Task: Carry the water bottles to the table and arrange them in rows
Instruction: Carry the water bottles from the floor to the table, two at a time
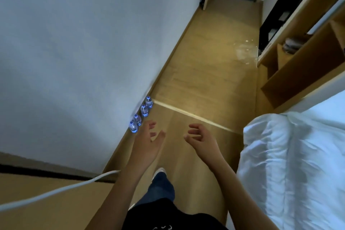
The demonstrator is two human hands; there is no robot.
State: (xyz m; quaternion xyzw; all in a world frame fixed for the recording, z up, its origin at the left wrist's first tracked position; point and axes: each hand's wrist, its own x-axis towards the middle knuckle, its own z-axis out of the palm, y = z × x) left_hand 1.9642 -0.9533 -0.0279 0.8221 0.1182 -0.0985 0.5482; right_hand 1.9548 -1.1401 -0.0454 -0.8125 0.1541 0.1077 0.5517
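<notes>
Against the left wall, four water bottles (pixel 141 114) stand on the floor. My left hand (pixel 149 142) and right hand (pixel 200 141) hover empty, fingers loosely spread. Full bottles should feel heavy, slick; I'd grip mid-body.

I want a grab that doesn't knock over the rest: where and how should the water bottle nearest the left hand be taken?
Probably by its neck, just under the blue cap, coming from above. The nearest bottle stands upright on the floor against the wall, with the next bottle close beside it, so only the top and the room side are free. The left hand hovers near, holding nothing.
</notes>
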